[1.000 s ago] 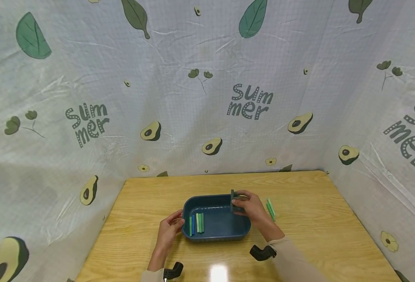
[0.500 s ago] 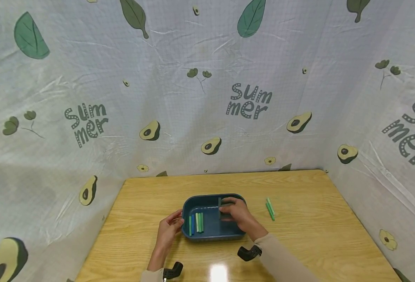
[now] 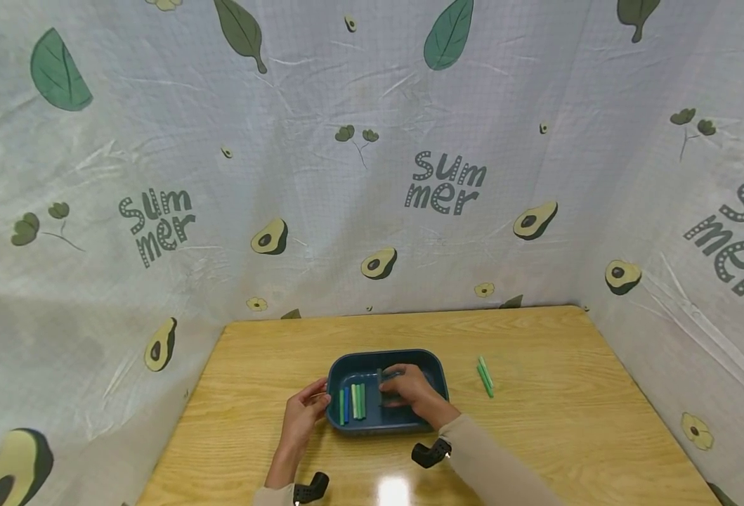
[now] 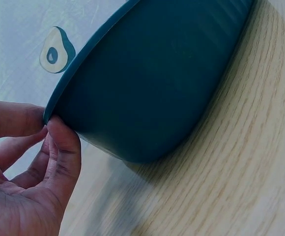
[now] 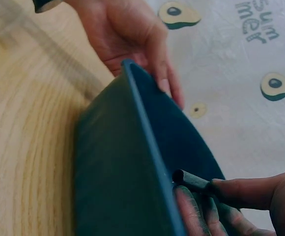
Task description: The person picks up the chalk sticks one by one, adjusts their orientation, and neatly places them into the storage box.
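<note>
A dark blue-green oblong plastic bin [image 3: 389, 429] stands on the table. My left hand [image 3: 302, 416] pinches its left rim between thumb and fingers, seen closely in the left wrist view. Inside the bin, my right hand [image 3: 414, 392] holds a dark green round stick [image 5: 193, 181] between thumb and fingers. In the head view this stick stands out to the left of the fingertips, lying front to back. Along the bin's left side lie several slim sticks in a row: a green stick [image 3: 342, 407], a blue stick [image 3: 347, 404] and light green sticks [image 3: 358, 401].
Two green sticks [image 3: 485, 377] lie on the wooden table [image 3: 555, 407] to the right of the bin. A white sheet [image 3: 321, 183] printed with avocados and lettering hangs behind and at both sides. Dark wrist cameras [image 3: 431, 453] sit on both wrists.
My right hand has carried the dark stick from above the bin's right side leftward and down into it, towards the row. The left hand has kept its grip on the rim.
</note>
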Demonstrator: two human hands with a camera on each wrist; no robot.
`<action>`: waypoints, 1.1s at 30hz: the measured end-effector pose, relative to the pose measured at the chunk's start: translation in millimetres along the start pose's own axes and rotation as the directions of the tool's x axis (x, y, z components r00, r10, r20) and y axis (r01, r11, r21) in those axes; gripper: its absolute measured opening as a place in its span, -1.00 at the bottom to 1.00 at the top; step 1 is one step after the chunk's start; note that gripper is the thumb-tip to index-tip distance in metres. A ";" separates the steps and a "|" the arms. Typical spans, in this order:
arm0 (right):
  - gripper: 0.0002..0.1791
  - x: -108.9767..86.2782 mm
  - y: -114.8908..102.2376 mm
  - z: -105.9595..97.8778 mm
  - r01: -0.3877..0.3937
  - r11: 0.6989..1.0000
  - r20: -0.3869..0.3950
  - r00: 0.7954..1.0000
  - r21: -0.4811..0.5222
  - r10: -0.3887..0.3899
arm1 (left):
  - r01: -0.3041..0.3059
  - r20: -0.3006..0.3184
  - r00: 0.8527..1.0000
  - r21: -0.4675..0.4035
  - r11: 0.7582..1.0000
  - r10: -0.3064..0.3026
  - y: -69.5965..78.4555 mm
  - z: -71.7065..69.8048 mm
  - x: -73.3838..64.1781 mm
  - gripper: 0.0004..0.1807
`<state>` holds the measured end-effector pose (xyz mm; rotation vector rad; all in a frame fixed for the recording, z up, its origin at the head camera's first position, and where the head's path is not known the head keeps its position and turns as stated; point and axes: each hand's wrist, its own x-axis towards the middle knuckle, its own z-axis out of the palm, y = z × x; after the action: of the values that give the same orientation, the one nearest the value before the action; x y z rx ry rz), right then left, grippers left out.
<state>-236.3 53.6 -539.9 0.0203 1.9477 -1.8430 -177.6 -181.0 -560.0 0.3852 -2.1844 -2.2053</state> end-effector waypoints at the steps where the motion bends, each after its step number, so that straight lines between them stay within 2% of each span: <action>1: -0.48 0.8 0.6 1.5 -0.002 1.000 0.001 1.000 -0.005 0.002 | 0.002 0.000 1.000 0.000 1.000 -0.002 0.0 0.1 -0.3 -0.55; 8: -0.47 7.7 4.7 8.6 -0.027 0.999 -0.022 0.999 -0.045 0.026 | 0.008 0.000 1.000 0.010 1.000 -0.008 1.5 0.4 -2.3 -0.54; 12: -0.51 11.1 8.7 10.1 -0.047 0.994 -0.056 0.998 -0.102 0.042 | 0.013 -0.001 1.000 0.015 1.000 -0.012 1.4 0.2 -1.8 -0.55; 19: -0.56 12.6 11.8 9.0 -0.038 0.982 -0.098 0.995 -0.187 0.020 | 0.005 -0.001 1.000 0.013 1.000 -0.005 0.1 -0.7 -0.6 -0.56; 22: -0.56 10.1 9.3 7.3 -0.010 0.977 -0.103 0.995 -0.213 -0.013 | 0.005 0.000 1.000 0.007 1.000 -0.005 0.3 -0.8 -0.3 -0.55; 26: -0.59 2.6 1.0 2.7 0.066 0.965 -0.113 0.989 -0.255 -0.098 | 0.002 0.006 1.000 0.005 1.000 -0.002 0.8 -0.7 -0.4 -0.55; 33: -0.63 -12.0 -18.3 -10.4 0.187 0.957 -0.119 0.969 -0.223 -0.218 | 0.000 0.005 1.000 0.000 1.000 0.000 0.5 -1.2 0.2 -0.55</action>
<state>-234.6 65.1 -518.6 -0.1233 2.3126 -1.7910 -177.7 -182.2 -559.5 0.3800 -2.1865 -2.2088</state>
